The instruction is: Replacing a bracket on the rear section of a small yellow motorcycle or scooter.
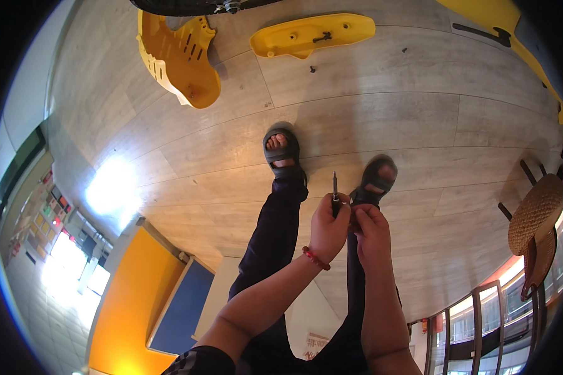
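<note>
My left hand, a red bead bracelet at its wrist, is closed around a screwdriver. The tool's metal shaft points up and away from me, and its dark handle is partly hidden by my fingers. Right beside it, my right hand is pinched, its fingertips meeting those of the left. Whatever sits between the right fingers is too small or too covered to make out. Both hands hover over the space between my knees and feet, above the wood-look floor.
Ahead lie a slotted yellow plastic shell and a long yellow cover with small dark parts on it. A dark screw rests nearby. A yellow body part stands far right, a woven chair at right, an orange panel at left.
</note>
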A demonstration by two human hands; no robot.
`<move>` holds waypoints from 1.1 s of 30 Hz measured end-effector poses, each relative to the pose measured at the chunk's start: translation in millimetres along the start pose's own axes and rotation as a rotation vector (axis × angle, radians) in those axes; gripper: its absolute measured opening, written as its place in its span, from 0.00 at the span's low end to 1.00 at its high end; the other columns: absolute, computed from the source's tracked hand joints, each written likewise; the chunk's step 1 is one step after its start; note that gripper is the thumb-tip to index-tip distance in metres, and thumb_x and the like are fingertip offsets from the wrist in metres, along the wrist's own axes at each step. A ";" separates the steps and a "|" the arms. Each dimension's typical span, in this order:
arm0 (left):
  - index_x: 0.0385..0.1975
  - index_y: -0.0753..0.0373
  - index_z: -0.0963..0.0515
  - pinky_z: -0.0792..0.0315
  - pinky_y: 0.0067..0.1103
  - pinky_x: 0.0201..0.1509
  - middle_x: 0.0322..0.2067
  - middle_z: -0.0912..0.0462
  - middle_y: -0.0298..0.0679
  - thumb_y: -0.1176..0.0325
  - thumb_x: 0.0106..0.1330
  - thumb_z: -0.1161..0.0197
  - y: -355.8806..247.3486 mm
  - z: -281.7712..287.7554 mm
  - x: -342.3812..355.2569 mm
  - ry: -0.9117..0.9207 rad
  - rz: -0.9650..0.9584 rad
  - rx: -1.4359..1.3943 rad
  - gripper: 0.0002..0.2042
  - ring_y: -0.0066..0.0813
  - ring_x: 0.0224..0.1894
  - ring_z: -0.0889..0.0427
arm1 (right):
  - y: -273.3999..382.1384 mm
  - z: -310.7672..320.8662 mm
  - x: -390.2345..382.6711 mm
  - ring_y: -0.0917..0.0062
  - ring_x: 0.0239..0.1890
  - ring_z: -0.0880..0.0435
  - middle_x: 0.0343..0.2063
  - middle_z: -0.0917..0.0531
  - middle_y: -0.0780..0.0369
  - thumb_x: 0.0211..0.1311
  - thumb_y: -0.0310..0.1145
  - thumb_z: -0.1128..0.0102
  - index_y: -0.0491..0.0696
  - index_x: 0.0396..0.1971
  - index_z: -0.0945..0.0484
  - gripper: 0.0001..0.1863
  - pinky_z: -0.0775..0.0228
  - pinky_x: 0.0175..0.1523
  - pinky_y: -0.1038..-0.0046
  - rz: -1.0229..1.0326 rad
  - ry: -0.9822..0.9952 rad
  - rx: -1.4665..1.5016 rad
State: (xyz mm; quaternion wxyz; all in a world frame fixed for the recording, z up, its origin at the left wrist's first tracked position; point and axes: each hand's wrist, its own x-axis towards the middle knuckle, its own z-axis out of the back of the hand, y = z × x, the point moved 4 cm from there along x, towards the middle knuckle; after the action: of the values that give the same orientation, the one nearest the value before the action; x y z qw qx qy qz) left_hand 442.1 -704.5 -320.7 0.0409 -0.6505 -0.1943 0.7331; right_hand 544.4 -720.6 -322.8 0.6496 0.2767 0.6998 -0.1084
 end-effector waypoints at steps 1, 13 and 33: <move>0.36 0.66 0.31 0.30 0.16 0.23 0.27 0.31 0.33 0.75 0.61 0.48 0.3 0.3 0.4 0.000 -0.015 -0.037 0.05 0.16 0.23 0.29 | -1.0 -0.4 0.4 0.86 0.24 0.32 0.20 0.27 0.67 0.61 0.29 0.51 0.42 0.29 0.27 0.07 0.40 0.29 0.83 0.003 0.009 -0.001; 0.34 0.66 0.31 0.35 0.15 0.19 0.21 0.31 0.31 0.72 0.64 0.48 -7.4 -5.8 -4.2 0.043 0.106 -0.059 0.05 0.15 0.16 0.31 | 1.0 1.6 -5.4 0.87 0.16 0.37 0.14 0.28 0.67 0.64 0.37 0.52 0.43 0.21 0.28 0.16 0.47 0.23 0.83 -0.152 -0.035 -0.126; 0.33 0.66 0.31 0.32 0.14 0.23 0.24 0.29 0.32 0.72 0.59 0.44 -8.7 2.6 0.7 -0.049 -0.037 0.085 0.06 0.14 0.22 0.29 | -1.7 -1.9 2.8 0.85 0.23 0.32 0.21 0.28 0.67 0.61 0.28 0.50 0.43 0.29 0.28 0.05 0.40 0.30 0.83 -0.002 0.018 -0.053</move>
State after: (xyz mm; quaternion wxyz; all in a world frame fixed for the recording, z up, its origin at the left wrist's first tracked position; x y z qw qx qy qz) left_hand 437.7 -696.8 -318.2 0.0775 -0.6263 -0.1760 0.7554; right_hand 541.9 -720.3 -325.7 0.6504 0.2596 0.7085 -0.0878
